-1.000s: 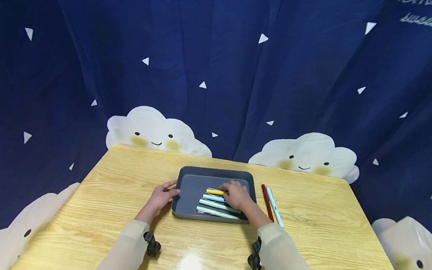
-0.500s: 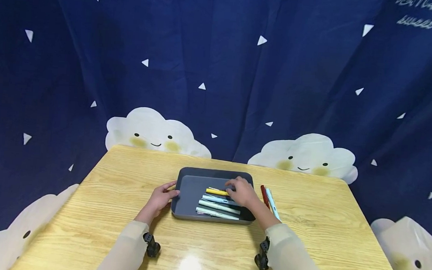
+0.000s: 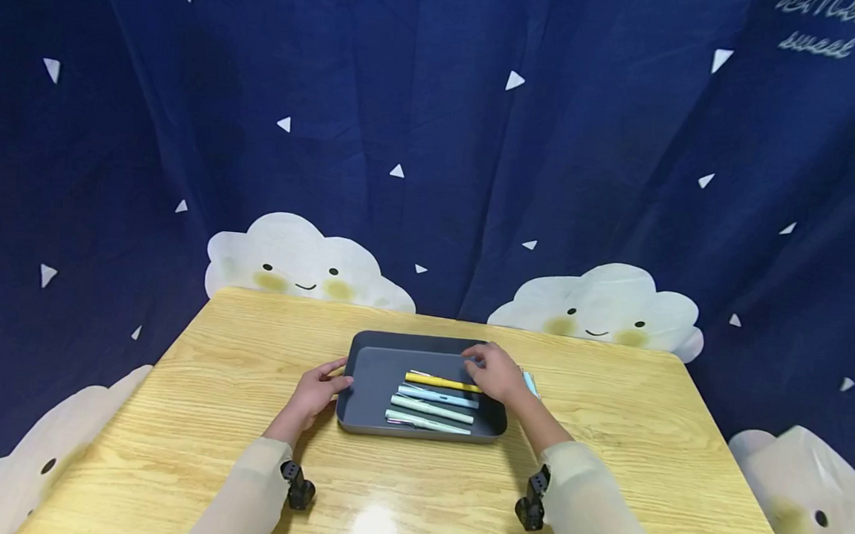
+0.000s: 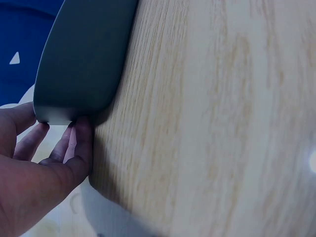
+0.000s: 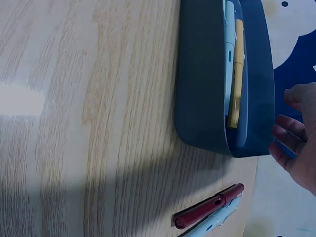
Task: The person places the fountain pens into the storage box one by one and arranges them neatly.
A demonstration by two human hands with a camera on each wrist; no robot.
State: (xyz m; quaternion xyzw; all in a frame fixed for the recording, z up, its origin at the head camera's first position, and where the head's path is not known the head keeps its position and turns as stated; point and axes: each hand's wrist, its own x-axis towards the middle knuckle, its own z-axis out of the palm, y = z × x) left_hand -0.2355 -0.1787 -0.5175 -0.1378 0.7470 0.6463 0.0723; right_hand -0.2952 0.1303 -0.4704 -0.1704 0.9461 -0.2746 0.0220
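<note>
A person's left hand (image 3: 312, 393) is bracing a dark gray tray (image 3: 375, 371) at its left end, fingertips touching without clenching, apparently to stop it sliding on the wooden counter (image 3: 267, 330). The right hand (image 3: 494, 373) is hanging over the far right corner, fingers loose, grasping nothing. Inside, a yellow pen (image 3: 442, 381), a light blue pen (image 3: 439, 397) and two pale green pens (image 3: 431, 409) are lying side by side — likely for neatness — while a dark red pen (image 5: 210, 206) and a second light blue pen (image 5: 216, 220) are resting outside, to the right.

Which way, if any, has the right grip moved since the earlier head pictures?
Yes: against the table, the right grip has shifted rightward and slightly toward the table's far edge.
</note>
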